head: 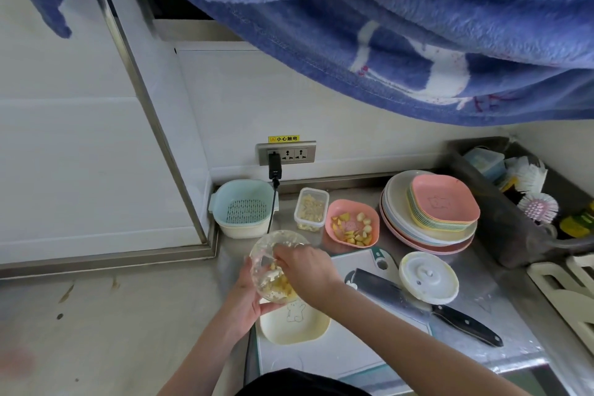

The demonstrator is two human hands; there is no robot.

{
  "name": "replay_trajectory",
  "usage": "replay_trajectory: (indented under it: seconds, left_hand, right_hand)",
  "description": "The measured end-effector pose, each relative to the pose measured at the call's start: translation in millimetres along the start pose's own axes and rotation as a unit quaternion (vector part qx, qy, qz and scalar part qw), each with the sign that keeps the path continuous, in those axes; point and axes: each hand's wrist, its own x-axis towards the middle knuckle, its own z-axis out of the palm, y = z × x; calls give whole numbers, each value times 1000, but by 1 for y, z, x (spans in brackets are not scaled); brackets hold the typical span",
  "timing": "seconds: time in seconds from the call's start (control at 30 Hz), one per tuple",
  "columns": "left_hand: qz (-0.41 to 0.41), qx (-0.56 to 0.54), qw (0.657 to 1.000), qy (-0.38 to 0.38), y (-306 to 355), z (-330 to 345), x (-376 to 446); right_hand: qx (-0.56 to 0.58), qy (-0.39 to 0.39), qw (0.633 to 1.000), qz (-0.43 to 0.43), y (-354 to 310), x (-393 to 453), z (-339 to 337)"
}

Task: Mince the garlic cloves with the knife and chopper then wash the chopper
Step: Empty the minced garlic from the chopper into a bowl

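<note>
Grip, left hand [246,297]: fingers curled round the underside of the clear chopper bowl [276,267], holding it tilted above the cream dish [294,325].
Grip, right hand [305,268]: fingers bent down into the mouth of the bowl, among the contents; whether they pinch anything cannot be told.
Minced garlic [276,289]: pale yellow bits clinging to the bowl's inner wall and gathered at its lower side.
Cream dish: on the white cutting board [337,354], directly below the bowl.
Knife [424,307]: cleaver lying flat across the board's right part, black handle toward the counter's near edge.
Chopper lid [429,276]: round, cream, resting on the counter [501,309] just beyond the knife blade.
Pink dish [352,222]: behind the board, holding garlic cloves and yellow pieces.
Clear box [311,209]: left of the pink dish, with pale pieces inside.
Colander basket [242,207]: pale blue, in the counter's back left corner.
Plate stack [430,209]: right of the pink dish.
</note>
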Motion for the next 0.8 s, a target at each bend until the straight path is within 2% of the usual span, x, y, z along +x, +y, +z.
replay_trajectory:
  seconds: [0.17,0.27,0.33,0.4,0.53,0.63,0.73,0.8]
  left_hand:
    - [5,-38,999,21,13,7,-2]
    - [12,-34,999,-27,10,2,-5]
    - [14,-34,998,-51,4,0,-4]
    - [25,-27,998,-56,4,3,-3]
    - [33,-26,998,-38,11,0,-2]
    - [30,-43,997,-51,2,-7,0]
    - [22,-20,998,-63,-3,-1,-3]
    - [25,-3,998,-57,1,5,-1]
  right_hand:
    - [-4,-69,997,-44,9,-22,17]
    - [-17,-24,999,-16,17,-21,10]
    - [16,15,1000,3,9,-15,4]
    - [36,10,999,-2,-1,-16,5]
    - [-6,-53,998,-35,6,-45,20]
    - [-6,-34,999,-10,20,-43,16]
    - [50,12,999,9,11,-31,13]
    - [49,-8,999,-2,1,-35,19]
